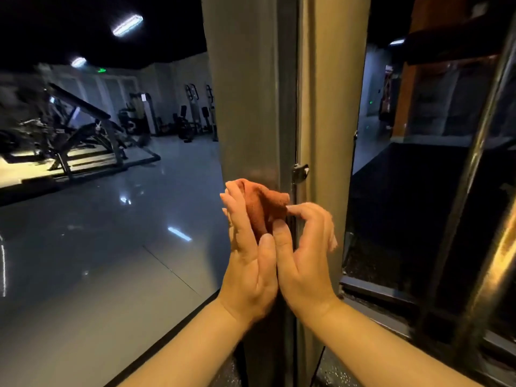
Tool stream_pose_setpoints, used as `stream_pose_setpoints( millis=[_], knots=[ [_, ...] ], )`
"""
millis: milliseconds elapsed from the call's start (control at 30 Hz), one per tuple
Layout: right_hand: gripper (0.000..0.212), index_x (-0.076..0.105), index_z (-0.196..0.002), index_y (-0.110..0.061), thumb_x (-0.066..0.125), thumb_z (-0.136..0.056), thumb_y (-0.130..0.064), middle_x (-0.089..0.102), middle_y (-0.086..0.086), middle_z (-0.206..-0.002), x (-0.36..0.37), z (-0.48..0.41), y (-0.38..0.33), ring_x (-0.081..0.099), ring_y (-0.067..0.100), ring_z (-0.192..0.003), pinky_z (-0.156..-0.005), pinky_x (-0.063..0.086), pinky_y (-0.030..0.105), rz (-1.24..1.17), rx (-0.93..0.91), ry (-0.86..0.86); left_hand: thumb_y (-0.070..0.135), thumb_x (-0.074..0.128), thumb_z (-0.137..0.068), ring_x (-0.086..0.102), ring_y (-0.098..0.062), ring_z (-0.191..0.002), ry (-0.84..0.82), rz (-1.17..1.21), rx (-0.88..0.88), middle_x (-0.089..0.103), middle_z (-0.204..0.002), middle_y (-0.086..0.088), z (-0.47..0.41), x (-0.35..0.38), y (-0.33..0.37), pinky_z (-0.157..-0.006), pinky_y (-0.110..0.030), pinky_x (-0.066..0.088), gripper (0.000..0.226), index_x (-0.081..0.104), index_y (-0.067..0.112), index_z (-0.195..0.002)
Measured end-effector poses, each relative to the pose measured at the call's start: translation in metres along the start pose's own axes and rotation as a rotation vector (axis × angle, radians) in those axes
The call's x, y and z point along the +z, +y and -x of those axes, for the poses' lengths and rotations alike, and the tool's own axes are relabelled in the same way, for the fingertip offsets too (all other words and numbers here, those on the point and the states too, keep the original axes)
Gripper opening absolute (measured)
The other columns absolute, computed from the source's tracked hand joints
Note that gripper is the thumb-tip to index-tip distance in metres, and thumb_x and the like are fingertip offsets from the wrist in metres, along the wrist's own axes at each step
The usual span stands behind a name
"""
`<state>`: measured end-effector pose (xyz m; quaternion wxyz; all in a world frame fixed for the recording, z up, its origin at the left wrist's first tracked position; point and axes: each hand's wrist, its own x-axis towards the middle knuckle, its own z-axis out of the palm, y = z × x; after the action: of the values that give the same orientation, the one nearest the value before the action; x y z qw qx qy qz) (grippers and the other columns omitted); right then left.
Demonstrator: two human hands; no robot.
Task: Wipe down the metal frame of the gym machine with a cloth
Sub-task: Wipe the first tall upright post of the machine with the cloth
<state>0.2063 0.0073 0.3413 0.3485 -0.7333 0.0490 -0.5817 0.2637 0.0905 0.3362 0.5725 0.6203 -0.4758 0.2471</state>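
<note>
An orange cloth (265, 208) is bunched between my two hands against the tall grey metal upright (245, 107) of the gym machine. My left hand (248, 263) lies along the cloth's left side with its fingers nearly straight and its thumb pressed on the cloth. My right hand (304, 247) holds the cloth's right side, thumb and forefinger pinching the fabric, the other fingers curled. The hands touch at the thumbs. A second, paler upright (326, 107) runs close beside the first, with a small metal latch (300, 173) between them.
A glossy grey floor (111, 247) spreads to the left, with benches and machines (69, 135) at the far side of the dim gym. A dark frame with a shiny bar (480, 191) stands at the right, and dark mat flooring (405, 205) lies behind.
</note>
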Motion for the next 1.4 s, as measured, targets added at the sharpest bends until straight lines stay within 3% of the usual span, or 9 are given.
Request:
stream_pose_setpoints(
  millis=[233,400,533,700,767,900,1067,1233,1400],
  knots=[
    [0.010,0.054,-0.103,-0.020,0.044,-0.105,-0.024,0.052,-0.003,-0.105,0.003,-0.058,-0.012,0.054,0.021,-0.101,-0.088,0.049,0.045,-0.167,0.111,0.128,0.013,0.038,-0.106,-0.007,-0.024,-0.161,-0.131,-0.197,0.304,-0.005,-0.173,0.006,-0.050,-0.010,0.017,-0.130,-0.044,-0.001,0.062,0.013,0.014,-0.163],
    [0.018,0.057,-0.118,-0.002,0.056,-0.100,-0.002,0.050,0.021,-0.124,0.005,-0.071,-0.020,0.048,0.023,-0.117,-0.102,0.041,0.022,-0.087,-0.091,0.238,0.006,0.054,-0.099,0.002,-0.032,-0.158,-0.169,-0.260,0.437,0.018,-0.167,-0.018,-0.087,-0.022,0.016,-0.128,-0.061,-0.003,0.056,0.037,0.000,-0.152],
    [0.047,0.040,-0.144,0.016,0.044,-0.100,0.000,0.034,0.035,-0.154,0.010,-0.040,-0.002,0.032,0.043,-0.148,-0.121,0.029,0.055,-0.157,-0.294,-0.015,0.010,0.044,-0.099,0.001,-0.043,-0.158,-0.236,-0.118,0.345,0.008,-0.166,-0.033,-0.068,-0.021,0.005,-0.126,-0.067,0.001,0.061,0.025,-0.007,-0.154],
    [0.051,0.024,-0.144,0.019,0.046,-0.101,0.002,0.017,0.039,-0.158,0.015,-0.011,0.015,0.018,0.047,-0.153,-0.121,0.024,0.064,-0.252,-0.251,-0.102,0.018,0.033,-0.097,-0.002,-0.045,-0.159,-0.279,0.000,0.256,0.006,-0.168,-0.026,-0.047,-0.025,-0.002,-0.127,-0.064,-0.005,0.067,0.009,-0.002,-0.156],
    [0.059,0.028,-0.148,0.011,0.051,-0.094,0.017,0.029,0.026,-0.159,0.009,0.011,0.033,0.030,0.040,-0.150,-0.122,0.030,0.054,-0.213,-0.174,-0.110,0.016,0.035,-0.098,0.000,-0.039,-0.158,-0.232,-0.030,0.272,0.011,-0.166,-0.031,-0.048,-0.025,0.000,-0.126,-0.066,-0.003,0.063,0.016,-0.003,-0.155],
    [0.096,0.031,-0.140,-0.069,0.050,-0.086,0.009,0.058,0.010,-0.128,0.003,0.088,0.064,0.059,0.027,-0.114,-0.106,0.046,0.031,-0.096,0.083,-0.314,0.005,0.043,-0.100,-0.001,-0.042,-0.157,-0.130,-0.220,0.296,0.013,-0.163,-0.040,-0.057,-0.012,-0.008,-0.124,-0.069,0.000,0.060,0.025,-0.013,-0.154],
    [0.050,0.039,-0.150,-0.011,0.039,-0.102,-0.025,0.048,0.012,-0.146,0.010,0.090,0.048,0.046,0.029,-0.137,-0.116,0.037,0.050,-0.250,0.179,-0.230,0.020,0.035,-0.104,0.003,-0.035,-0.150,0.011,-0.364,0.394,0.020,-0.157,-0.039,-0.059,0.004,-0.024,-0.124,-0.068,0.005,0.058,0.026,-0.013,-0.151],
    [0.064,0.015,-0.159,-0.007,0.048,-0.105,-0.017,0.012,0.017,-0.169,0.016,0.031,0.019,0.013,0.031,-0.158,-0.125,0.020,0.056,-0.314,-0.012,-0.094,0.026,0.033,-0.107,0.001,-0.027,-0.153,0.021,-0.351,0.398,0.017,-0.165,-0.030,-0.059,-0.001,-0.026,-0.128,-0.052,-0.002,0.058,0.028,-0.011,-0.152],
    [0.058,0.025,-0.155,-0.013,0.038,-0.101,0.001,0.007,0.022,-0.168,0.006,0.050,0.041,0.009,0.029,-0.158,-0.127,0.018,0.045,-0.255,-0.043,-0.195,0.005,0.043,-0.096,0.004,-0.037,-0.152,-0.064,-0.240,0.325,0.019,-0.159,-0.044,-0.054,-0.006,-0.017,-0.127,-0.061,-0.003,0.060,0.029,-0.018,-0.150]
  ],
)
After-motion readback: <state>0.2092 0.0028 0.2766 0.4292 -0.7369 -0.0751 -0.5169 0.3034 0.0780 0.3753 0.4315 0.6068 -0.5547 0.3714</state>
